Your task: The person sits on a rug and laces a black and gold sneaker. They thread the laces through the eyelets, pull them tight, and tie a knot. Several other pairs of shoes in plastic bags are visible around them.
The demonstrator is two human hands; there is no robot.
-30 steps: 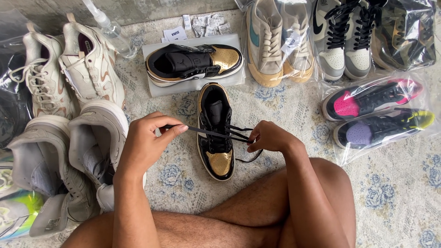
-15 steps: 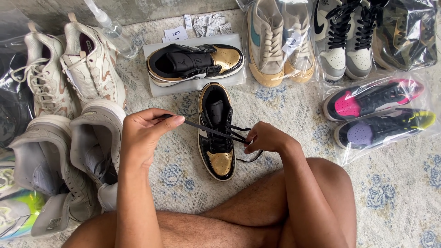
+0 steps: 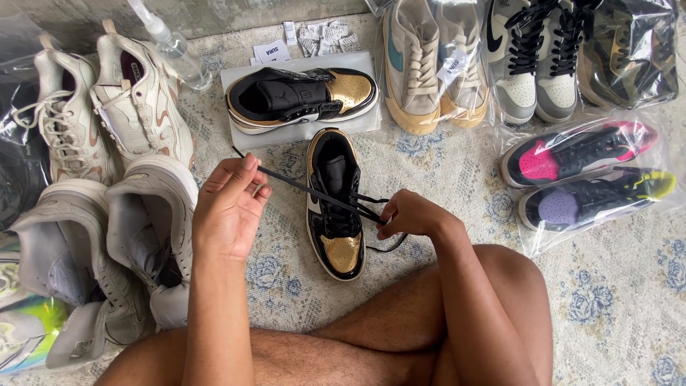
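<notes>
Head view: lacing black-and-gold sneaker.
Left hand pinching taut black lace; right hand gripping lace near eyelets.

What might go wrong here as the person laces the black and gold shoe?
The left hand pulls the black lace taut and far out, so the two ends may come out uneven. The black and gold shoe lies loose on the rug, held only near the right hand, so a hard pull could drag or tip it.
</notes>
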